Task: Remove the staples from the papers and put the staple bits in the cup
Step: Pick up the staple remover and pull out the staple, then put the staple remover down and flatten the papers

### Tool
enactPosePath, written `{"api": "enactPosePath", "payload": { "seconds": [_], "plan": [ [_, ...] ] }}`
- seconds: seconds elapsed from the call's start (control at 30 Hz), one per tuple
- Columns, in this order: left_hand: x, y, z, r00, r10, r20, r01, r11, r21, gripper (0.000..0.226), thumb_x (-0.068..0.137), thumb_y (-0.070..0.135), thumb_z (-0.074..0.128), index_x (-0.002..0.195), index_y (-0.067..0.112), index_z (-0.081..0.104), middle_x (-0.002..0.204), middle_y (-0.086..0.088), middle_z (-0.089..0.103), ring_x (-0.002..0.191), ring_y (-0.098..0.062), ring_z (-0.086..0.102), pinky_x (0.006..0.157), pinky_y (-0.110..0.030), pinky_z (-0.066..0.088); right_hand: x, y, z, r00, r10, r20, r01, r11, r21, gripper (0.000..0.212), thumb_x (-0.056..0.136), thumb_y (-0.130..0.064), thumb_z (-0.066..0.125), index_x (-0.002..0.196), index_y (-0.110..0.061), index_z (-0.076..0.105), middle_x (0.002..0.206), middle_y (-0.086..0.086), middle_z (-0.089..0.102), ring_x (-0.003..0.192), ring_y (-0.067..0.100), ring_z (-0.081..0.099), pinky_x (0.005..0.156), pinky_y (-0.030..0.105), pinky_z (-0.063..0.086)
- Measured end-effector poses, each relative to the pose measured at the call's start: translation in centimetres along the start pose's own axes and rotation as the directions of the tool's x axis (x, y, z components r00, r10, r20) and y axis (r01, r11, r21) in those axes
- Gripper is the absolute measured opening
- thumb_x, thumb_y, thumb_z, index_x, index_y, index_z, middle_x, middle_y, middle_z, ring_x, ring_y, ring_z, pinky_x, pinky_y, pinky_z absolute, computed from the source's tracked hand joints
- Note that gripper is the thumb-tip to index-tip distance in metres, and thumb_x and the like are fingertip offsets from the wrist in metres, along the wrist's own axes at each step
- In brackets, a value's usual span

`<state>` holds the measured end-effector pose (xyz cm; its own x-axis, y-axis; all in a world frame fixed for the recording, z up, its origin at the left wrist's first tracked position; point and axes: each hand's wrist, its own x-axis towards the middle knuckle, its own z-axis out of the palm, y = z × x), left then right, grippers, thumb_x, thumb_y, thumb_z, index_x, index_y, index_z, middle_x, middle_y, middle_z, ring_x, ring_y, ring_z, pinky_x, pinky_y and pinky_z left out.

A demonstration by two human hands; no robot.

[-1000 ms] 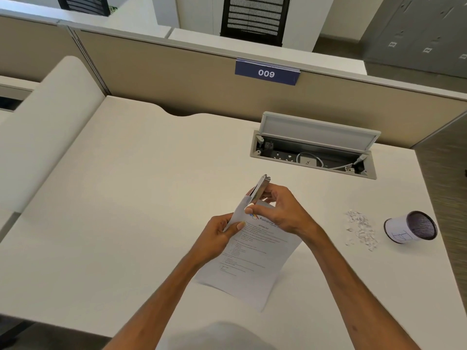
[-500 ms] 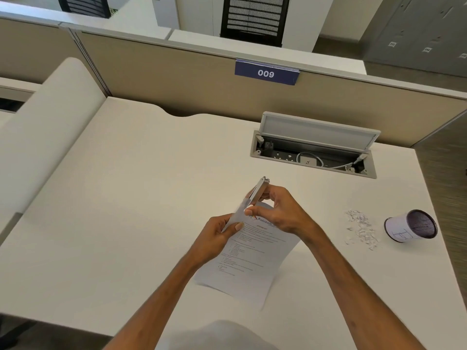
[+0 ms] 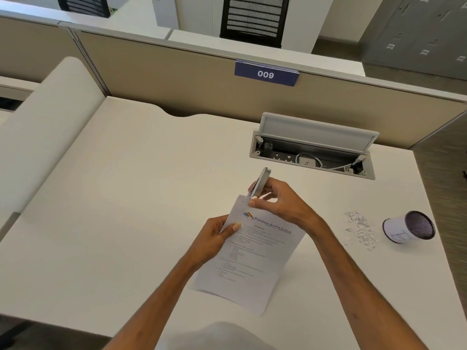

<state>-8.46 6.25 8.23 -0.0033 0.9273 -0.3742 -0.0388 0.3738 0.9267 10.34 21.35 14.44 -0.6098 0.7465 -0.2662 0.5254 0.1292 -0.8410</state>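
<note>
A stapled set of printed papers is held tilted above the white desk, its lower edge near the desk. My left hand grips the papers' left edge near the top. My right hand holds a slim metal staple remover, its tip pressed at the papers' top left corner. A white paper cup lies on its side at the right, mouth facing right. A pile of small staple bits lies on the desk just left of the cup.
An open cable box with its lid raised and a white cable inside is sunk in the desk behind my hands. A beige partition with a blue "009" sign runs along the back. The desk's right edge lies just past the cup.
The papers have flattened out a little, showing more of the printed header. Both hands and the staple remover stay at the top left corner.
</note>
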Motion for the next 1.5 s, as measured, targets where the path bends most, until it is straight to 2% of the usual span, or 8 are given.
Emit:
{"api": "enactPosePath", "payload": {
  "seconds": [0.17, 0.33, 0.53, 0.7, 1.1, 1.3, 1.4, 1.5],
  "plan": [
    [0.1, -0.6, -0.5, 0.998, -0.056, -0.024, 0.054, 0.995, -0.080, 0.028, 0.109, 0.035, 0.063, 0.125, 0.017, 0.076, 0.117, -0.006, 0.084, 0.101, -0.032, 0.083, 0.091, -0.053, 0.067, 1.7, 2.2, -1.4, 0.985, 0.110, -0.134, -0.117, 0.992, -0.042, 0.033, 0.095, -0.038, 0.077, 0.120, -0.021, 0.063, 0.113, -0.008, 0.071, 0.098, 0.008, 0.069, 0.077, 0.022, 0.050],
    [0.6, -1.6, -1.0, 0.993, -0.110, -0.040, 0.104, 0.985, -0.140, 0.028, 0.109, 0.034, 0.064, 0.125, 0.015, 0.077, 0.119, -0.007, 0.084, 0.106, -0.033, 0.082, 0.097, -0.057, 0.064, 4.4, 7.4, -1.6, 0.943, 0.246, -0.223, -0.315, 0.874, -0.369, 0.043, 0.091, -0.038, 0.081, 0.123, -0.018, 0.059, 0.114, 0.000, 0.065, 0.101, 0.025, 0.064, 0.085, 0.040, 0.055],
    [1.7, -2.8, -1.7, 0.980, -0.187, -0.065, 0.174, 0.971, -0.163, 0.029, 0.108, 0.033, 0.065, 0.126, 0.013, 0.076, 0.119, -0.009, 0.083, 0.107, -0.035, 0.081, 0.099, -0.059, 0.063, 6.7, 11.7, -1.1, 0.957, 0.123, -0.264, -0.269, 0.723, -0.637, 0.033, 0.092, -0.021, 0.077, 0.120, -0.013, 0.060, 0.116, 0.008, 0.061, 0.104, 0.032, 0.063, 0.081, 0.041, 0.052],
    [2.7, -3.6, -2.5, 0.965, -0.251, -0.077, 0.236, 0.958, -0.165, 0.029, 0.109, 0.032, 0.065, 0.127, 0.013, 0.076, 0.119, -0.008, 0.084, 0.106, -0.035, 0.082, 0.098, -0.058, 0.063, 8.8, 13.6, -1.8, 0.971, 0.058, -0.232, -0.215, 0.635, -0.742, 0.028, 0.093, -0.016, 0.076, 0.118, -0.014, 0.063, 0.115, 0.006, 0.062, 0.101, 0.030, 0.063, 0.079, 0.043, 0.054],
    [4.0, -4.1, -2.6, 0.955, -0.288, -0.069, 0.274, 0.948, -0.164, 0.027, 0.108, 0.031, 0.065, 0.127, 0.015, 0.077, 0.119, -0.009, 0.083, 0.107, -0.036, 0.081, 0.097, -0.058, 0.064, 10.7, 15.1, -3.0, 0.980, 0.063, -0.189, -0.187, 0.622, -0.760, 0.032, 0.093, -0.010, 0.073, 0.124, -0.014, 0.066, 0.116, 0.008, 0.058, 0.103, 0.028, 0.059, 0.077, 0.041, 0.054],
    [3.9, -3.8, -2.6, 0.957, -0.286, -0.053, 0.275, 0.948, -0.158, 0.028, 0.108, 0.033, 0.066, 0.127, 0.015, 0.077, 0.120, -0.010, 0.083, 0.109, -0.038, 0.080, 0.099, -0.062, 0.062, 10.1, 15.0, -2.8, 0.970, 0.101, -0.221, -0.232, 0.662, -0.713, 0.054, 0.087, -0.013, 0.077, 0.137, -0.019, 0.059, 0.129, 0.007, 0.057, 0.111, 0.029, 0.060, 0.083, 0.044, 0.056],
    [3.6, -3.6, -2.6, 0.959, -0.277, -0.060, 0.265, 0.950, -0.164, 0.028, 0.108, 0.033, 0.065, 0.127, 0.015, 0.077, 0.120, -0.011, 0.083, 0.108, -0.038, 0.081, 0.099, -0.062, 0.062, 9.1, 13.9, -2.6, 0.938, 0.058, -0.341, -0.289, 0.672, -0.682, 0.056, 0.089, -0.020, 0.078, 0.142, -0.022, 0.058, 0.137, 0.006, 0.059, 0.117, 0.030, 0.062, 0.088, 0.046, 0.054],
    [3.3, -3.3, -2.5, 0.961, -0.269, -0.066, 0.253, 0.949, -0.189, 0.030, 0.107, 0.034, 0.067, 0.127, 0.014, 0.077, 0.121, -0.012, 0.082, 0.109, -0.040, 0.080, 0.100, -0.064, 0.061, 6.6, 10.8, -1.2, 0.823, -0.062, -0.565, -0.310, 0.784, -0.537, 0.041, 0.092, -0.017, 0.075, 0.131, -0.021, 0.065, 0.127, 0.003, 0.064, 0.110, 0.027, 0.065, 0.084, 0.044, 0.056]
  ]
}}
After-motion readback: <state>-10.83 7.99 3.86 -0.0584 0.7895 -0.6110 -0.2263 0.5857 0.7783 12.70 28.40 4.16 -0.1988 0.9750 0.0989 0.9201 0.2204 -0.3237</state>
